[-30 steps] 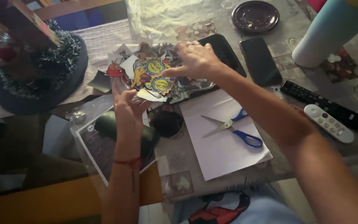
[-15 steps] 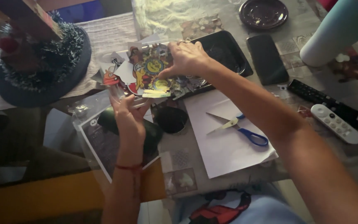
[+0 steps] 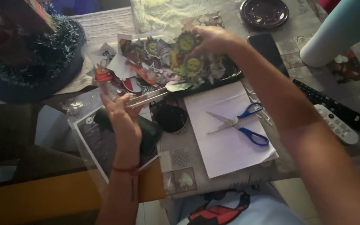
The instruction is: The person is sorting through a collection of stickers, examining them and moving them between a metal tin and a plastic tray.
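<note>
Blurred cut-outs (image 3: pixel 163 62); tube (image 3: pixel 338 33) cropped

The stickers (image 3: pixel 176 62) show green, yellow, orange, red and purple cartoon prints. The scissors (image 3: pixel 240 123) have bright blue handles and silver blades, lying on a plain white sheet of paper (image 3: pixel 230 154). At far left the round ornament base (image 3: pixel 34 66) is dark blue-green tinsel with a red ball. The left wrist wears a thin red thread bracelet (image 3: pixel 126 169). The bench (image 3: pixel 180 160) cloth is grey with pale knot-pattern squares. At right, the small remote (image 3: pixel 336 124) is white and the long remote (image 3: pixel 334 108) black.
</note>
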